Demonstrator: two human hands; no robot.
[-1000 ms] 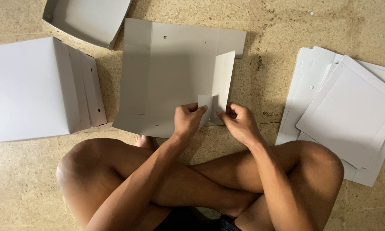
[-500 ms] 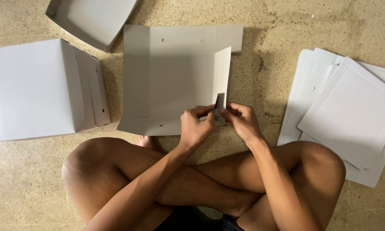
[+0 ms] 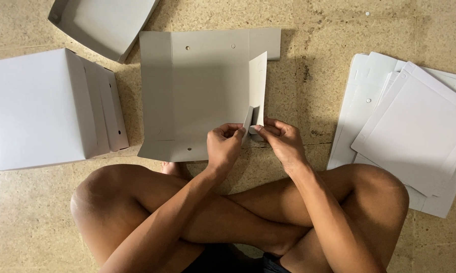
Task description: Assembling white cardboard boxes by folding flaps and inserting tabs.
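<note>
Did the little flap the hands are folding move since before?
Yes. The small flap now stands up against the raised side panel; earlier it lay flatter.

Open floor on 2 sides of the sheet, boxes and stacks further out

Bare floor (image 3: 309, 76) gives a clear lane between the flat cardboard sheet (image 3: 197, 96) and the stack of flat sheets (image 3: 415, 131) on the right. On the left, the folded white box (image 3: 35, 106) lies just beside the sheet, leaving only a narrow strip. The open tray (image 3: 101, 23) blocks the far left corner. The raised flap (image 3: 257, 86) stands upright beside both hands, and the crossed legs (image 3: 238, 212) close the near side.
</note>
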